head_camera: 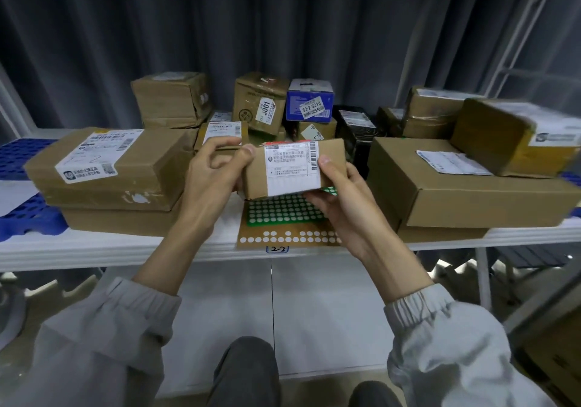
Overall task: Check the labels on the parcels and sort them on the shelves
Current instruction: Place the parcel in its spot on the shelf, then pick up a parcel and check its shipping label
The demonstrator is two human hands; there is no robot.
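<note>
over shelf (125,246), parcel (295,169) between both hands' grip

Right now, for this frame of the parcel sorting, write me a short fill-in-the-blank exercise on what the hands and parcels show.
1. The small parcel is held by ____ hands, the left hand and the right hand.
2. The handwritten tag on the shelf edge reads ____.
3. The blue box sits ____ the held parcel.
4. The sheet of white dots under the held parcel is ____.

Missing words: both; 2-2; behind; green
</note>
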